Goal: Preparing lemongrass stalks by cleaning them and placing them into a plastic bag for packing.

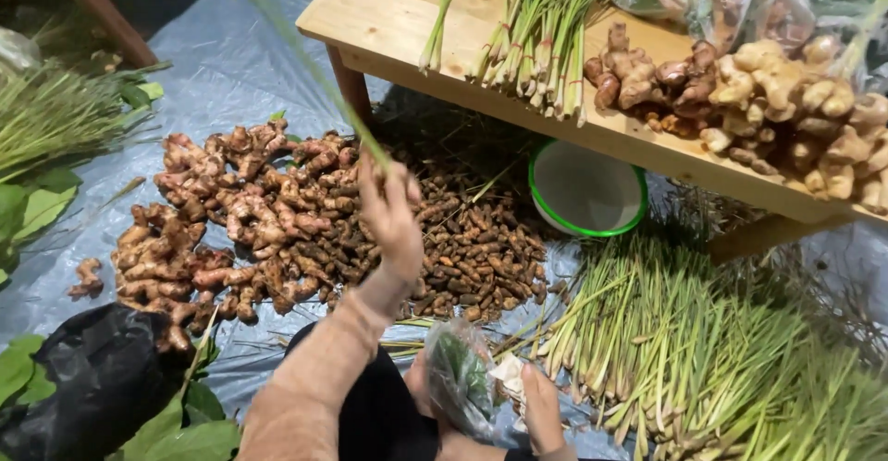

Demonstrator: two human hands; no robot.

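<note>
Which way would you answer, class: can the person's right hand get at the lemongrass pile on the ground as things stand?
Probably yes. The right hand sits low, right beside the lemongrass pile, with nothing between them. It rests against a small plastic bag, though, which may hinder its grip.

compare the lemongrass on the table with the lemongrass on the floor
The lemongrass on the table is a small batch, its stalks lying roughly parallel; the lemongrass on the floor is a far bigger heap, fanned out loosely. The table batch lies on bare wood, the floor heap on a plastic sheet. Both have pale bases and green tops.
</note>
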